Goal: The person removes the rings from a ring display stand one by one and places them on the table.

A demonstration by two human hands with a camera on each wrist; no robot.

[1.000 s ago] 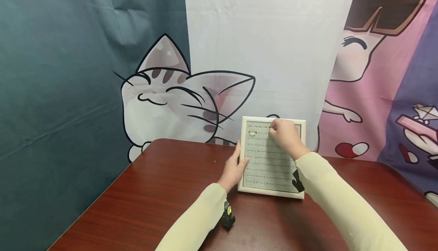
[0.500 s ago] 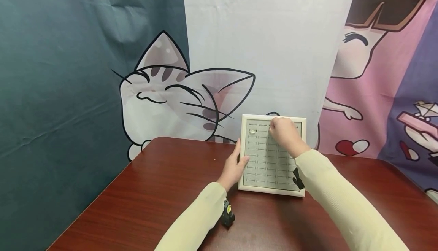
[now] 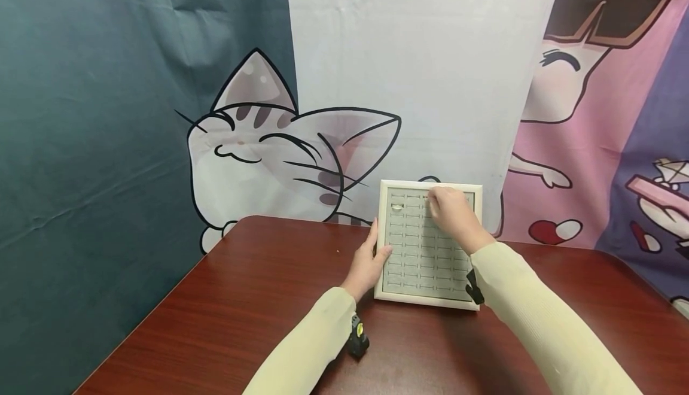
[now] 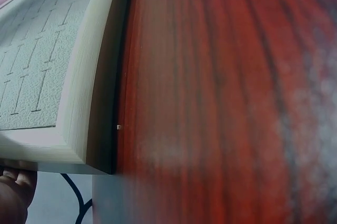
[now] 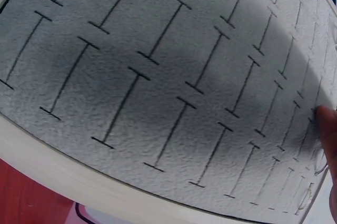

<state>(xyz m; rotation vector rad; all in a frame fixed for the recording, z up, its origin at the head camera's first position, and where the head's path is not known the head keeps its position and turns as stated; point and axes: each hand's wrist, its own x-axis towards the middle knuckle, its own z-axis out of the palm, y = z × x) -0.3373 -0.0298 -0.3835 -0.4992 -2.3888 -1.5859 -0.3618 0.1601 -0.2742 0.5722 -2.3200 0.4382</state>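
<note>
A ring display tray (image 3: 425,263) with a pale frame and grey slotted padding is tilted up on the table. Its left edge is gripped by my left hand (image 3: 368,265), thumb at the front and fingers along the side; in the left wrist view, part of that hand (image 4: 16,195) shows at the tray's corner. My right hand (image 3: 454,212) is at the top slots with curled fingers. In the right wrist view, a fingertip (image 5: 327,129) is beside a thin curved ring (image 5: 320,169), mostly hidden. Another ring (image 3: 397,207) sits in a slot at the upper left.
The dark red wooden table (image 3: 258,299) extends on both sides of the tray. Behind it hangs a printed cloth backdrop (image 3: 344,36) with a cartoon cat. Black wrist cameras are strapped near both sleeves. A dark cable (image 4: 76,197) shows below the table edge.
My right hand has shifted slightly right, its fingers still at the upper slots. The left hand and the tray keep their places; the whole view moved up a little.
</note>
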